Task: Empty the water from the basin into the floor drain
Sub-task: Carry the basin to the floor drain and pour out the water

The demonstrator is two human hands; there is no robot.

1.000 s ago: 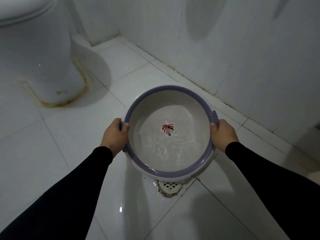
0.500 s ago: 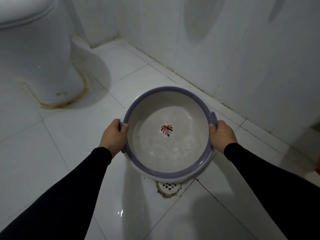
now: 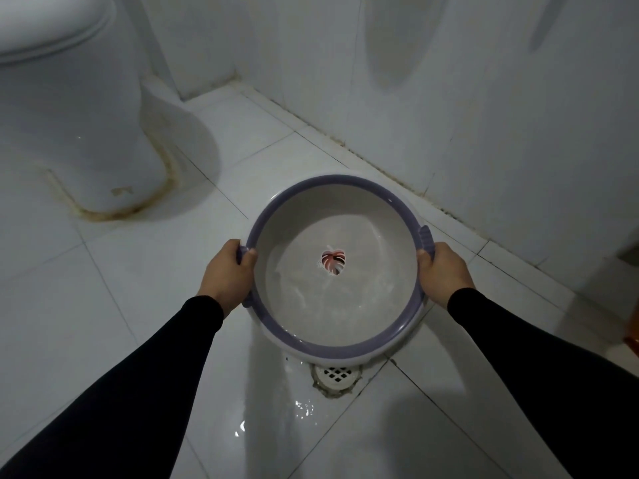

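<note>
Both hands, left hand [image 3: 228,276] and right hand [image 3: 442,274], grip the basin [image 3: 332,349] rim tight. It hangs over the floor drain [image 3: 336,374] in the wet white tile floor [image 3: 103,305], near the wall [image 3: 484,98] and toilet [image 3: 69,115].

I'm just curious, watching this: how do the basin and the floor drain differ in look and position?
The basin is wide, pale inside with a purple rim and a leaf picture at its centre; the floor drain is much smaller, a white grate with diamond holes. The basin is held up by the left hand and right hand, while the drain sits flush in the tiled floor, partly hidden under the basin's near edge. The basin holds water; the drain's edge looks stained. Both are round.
</note>
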